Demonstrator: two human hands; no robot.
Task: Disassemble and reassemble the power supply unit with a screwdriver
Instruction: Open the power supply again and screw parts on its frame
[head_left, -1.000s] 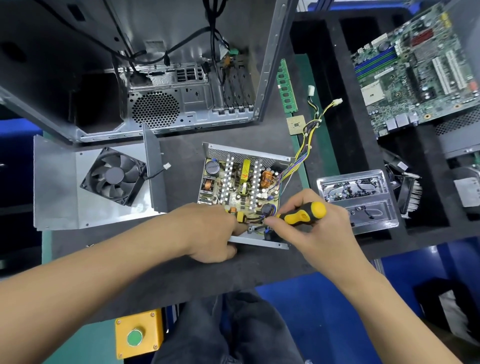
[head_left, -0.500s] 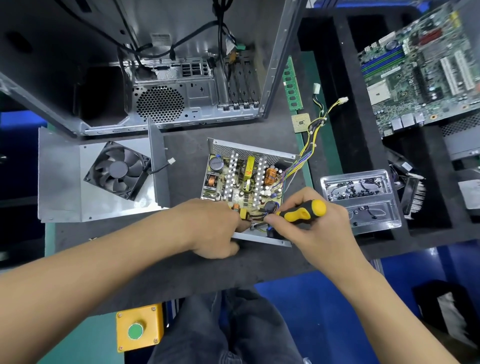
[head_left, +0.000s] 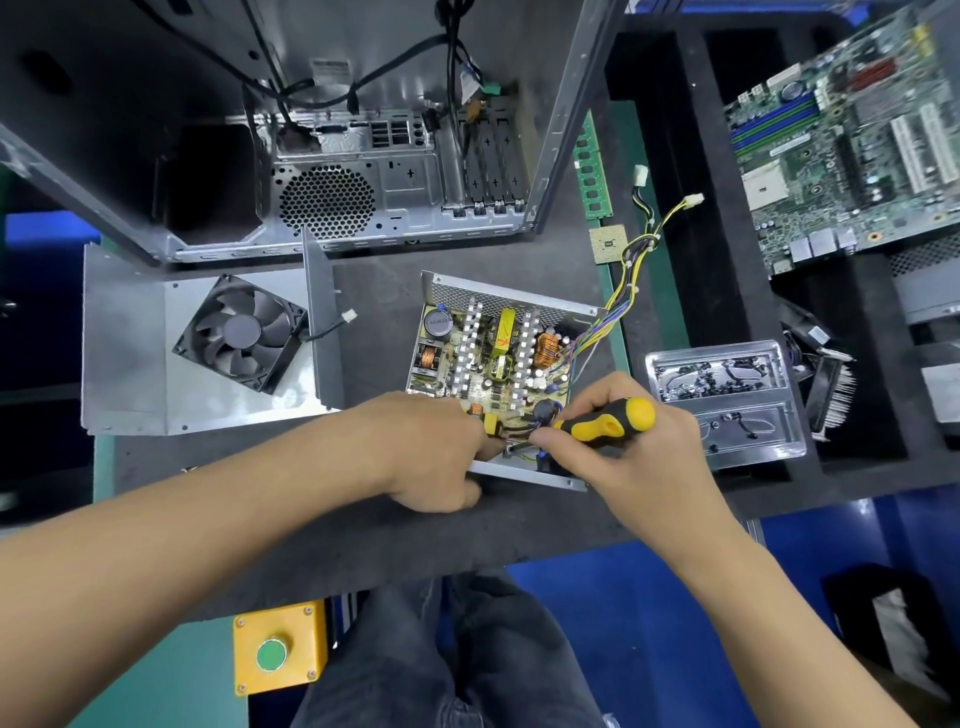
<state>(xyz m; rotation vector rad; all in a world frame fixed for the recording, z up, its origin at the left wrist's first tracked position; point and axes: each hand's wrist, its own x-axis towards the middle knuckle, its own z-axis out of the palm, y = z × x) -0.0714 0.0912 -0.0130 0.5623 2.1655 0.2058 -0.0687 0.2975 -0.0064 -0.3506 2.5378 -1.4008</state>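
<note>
The opened power supply unit (head_left: 493, 353) lies on the dark mat, its circuit board with coils and heat sinks exposed. My left hand (head_left: 431, 452) grips the unit's near metal edge at its front left corner. My right hand (head_left: 639, 452) holds a yellow and black screwdriver (head_left: 608, 423), whose tip points left and down into the near end of the board. The tip itself is hidden among wires and my fingers. The removed cover with its black fan (head_left: 241, 332) lies to the left. A bundle of coloured cables (head_left: 631, 270) runs from the unit to the upper right.
An empty computer case (head_left: 363, 130) stands behind the unit. A metal tray of screws (head_left: 727, 410) sits to the right, next to a heat sink (head_left: 831, 395). A motherboard (head_left: 852, 130), a memory stick (head_left: 592, 166) and a processor chip (head_left: 608, 244) lie at the back right. A yellow button box (head_left: 278, 649) hangs below the table edge.
Both hands stay in place on the unit and screwdriver; only the camera view has shifted slightly, moving the scene a little rightward and upward.
</note>
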